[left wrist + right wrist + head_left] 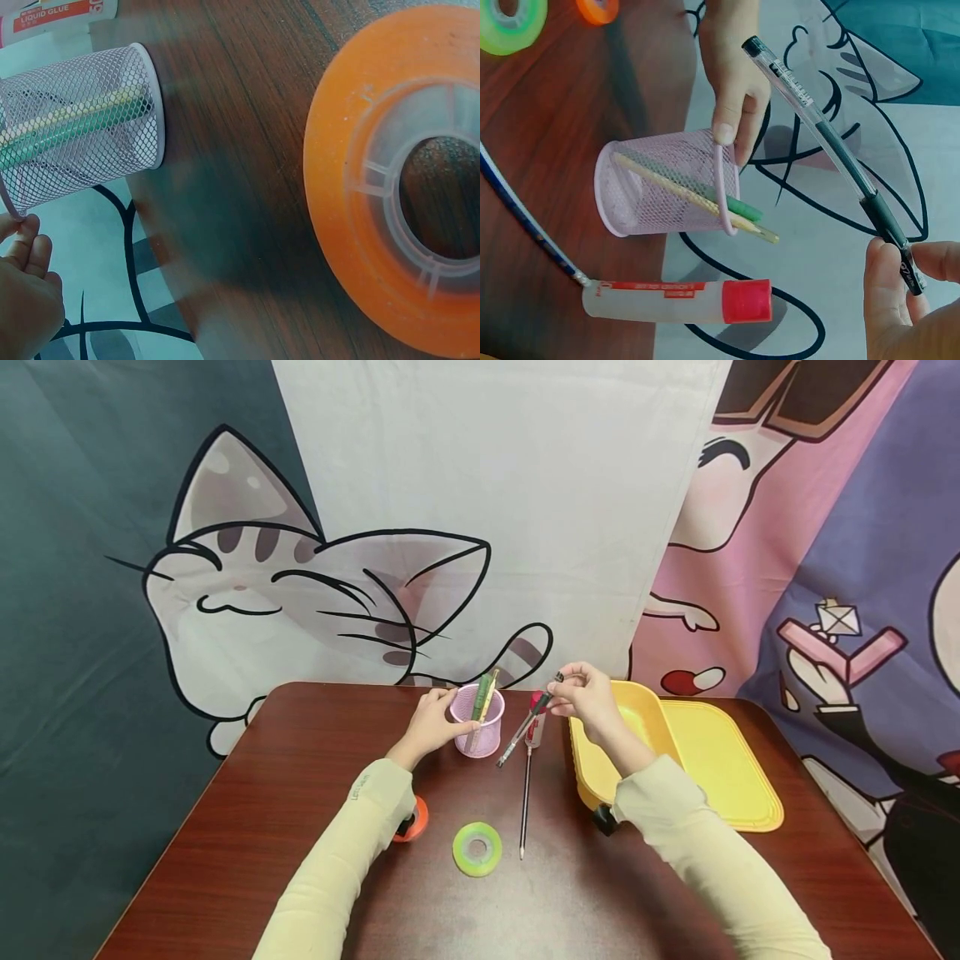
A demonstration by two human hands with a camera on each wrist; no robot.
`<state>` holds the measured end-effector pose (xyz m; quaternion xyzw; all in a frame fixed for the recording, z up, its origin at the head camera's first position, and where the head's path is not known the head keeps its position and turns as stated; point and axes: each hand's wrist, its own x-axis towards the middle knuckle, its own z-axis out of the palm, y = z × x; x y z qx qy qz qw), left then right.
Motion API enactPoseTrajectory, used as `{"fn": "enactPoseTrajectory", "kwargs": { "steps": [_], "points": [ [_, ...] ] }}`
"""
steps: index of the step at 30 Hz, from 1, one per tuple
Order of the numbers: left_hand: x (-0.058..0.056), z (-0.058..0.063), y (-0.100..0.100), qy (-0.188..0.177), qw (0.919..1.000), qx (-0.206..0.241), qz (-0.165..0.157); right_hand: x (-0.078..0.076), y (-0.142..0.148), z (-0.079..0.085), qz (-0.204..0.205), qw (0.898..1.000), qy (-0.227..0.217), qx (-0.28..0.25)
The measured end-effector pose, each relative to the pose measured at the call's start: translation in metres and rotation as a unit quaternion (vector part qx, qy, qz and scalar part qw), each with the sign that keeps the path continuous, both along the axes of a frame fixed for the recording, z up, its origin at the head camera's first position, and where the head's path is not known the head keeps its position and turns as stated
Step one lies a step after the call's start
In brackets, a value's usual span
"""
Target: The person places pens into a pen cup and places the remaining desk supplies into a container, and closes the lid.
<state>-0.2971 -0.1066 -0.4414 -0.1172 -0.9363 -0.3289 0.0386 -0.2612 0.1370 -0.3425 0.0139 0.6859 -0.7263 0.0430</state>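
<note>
Orange tape roll: one, on the counter (292, 752), nearer to the person than the left hand, partly under its sleeve.
Left hand (429, 723): it pinches the cup's rim, thumb over the edge.
Pink mesh cup (491, 739): one, upright, just at the right side of the left hand. Inside there are two sticks, one green (482, 693) and one yellow (489, 697).
Green tape roll (461, 850): one, lying flat, nearer to the person than both hands.
Thin dark stick (527, 802): one, lying left of the right hand.
Glue bottle (667, 300): one, red-capped, upright, just left of the right hand.
Pen (817, 124): one, slanting down and leftward from the right hand, outside the cup.
Right hand (583, 693): its fingertips hold this pen near one end.
Yellow box (588, 768): one, just right of the right hand, its inside partly hidden by the forearm.
Yellow lid (720, 768): one, flat, farther right of this hand.
</note>
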Motion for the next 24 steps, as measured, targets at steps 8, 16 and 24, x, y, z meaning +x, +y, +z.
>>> {"fn": "enactPoseTrajectory", "kwargs": {
  "steps": [8, 16, 24],
  "points": [
    [0.000, -0.001, 0.000, -0.001, 1.0000, -0.002, 0.001, -0.013, -0.006, 0.010, -0.033, 0.999, 0.010, -0.018],
    [0.000, -0.002, 0.000, -0.003, 1.0000, -0.007, 0.004, -0.024, -0.012, 0.011, -0.060, 0.997, 0.017, -0.041],
    [-0.001, -0.001, 0.000, -0.005, 1.0000, -0.001, 0.002, -0.039, -0.018, 0.004, -0.093, 0.994, 0.047, -0.028]
  ]
}}
